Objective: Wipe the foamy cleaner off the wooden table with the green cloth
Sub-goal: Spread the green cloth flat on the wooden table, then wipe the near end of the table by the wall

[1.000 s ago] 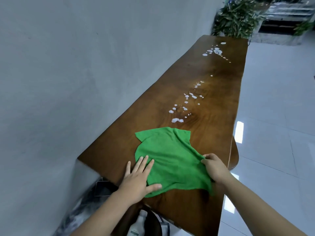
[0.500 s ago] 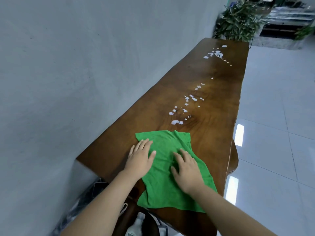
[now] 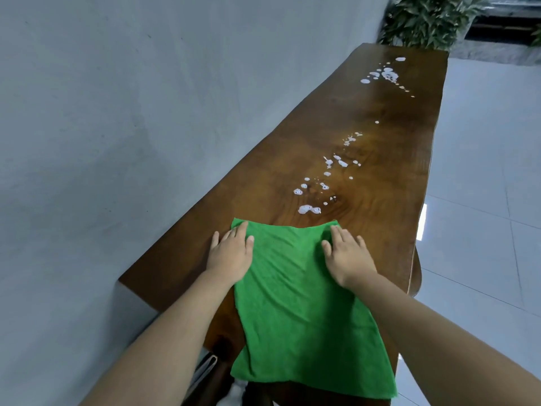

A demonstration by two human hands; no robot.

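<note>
One view only — a wide-angle camera on the person's head, looking forward and down along the long wooden table (image 3: 366,136). It sits close above the near end, where both forearms enter from the bottom edge. The wall (image 3: 117,112) fills the left, the tiled floor (image 3: 483,200) the right — a plant (image 3: 424,22) marks the far end.

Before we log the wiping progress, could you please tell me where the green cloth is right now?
In the head view, the green cloth lies flat on the near end of the wooden table, under both hands, just short of the nearest white foam blob.
</note>
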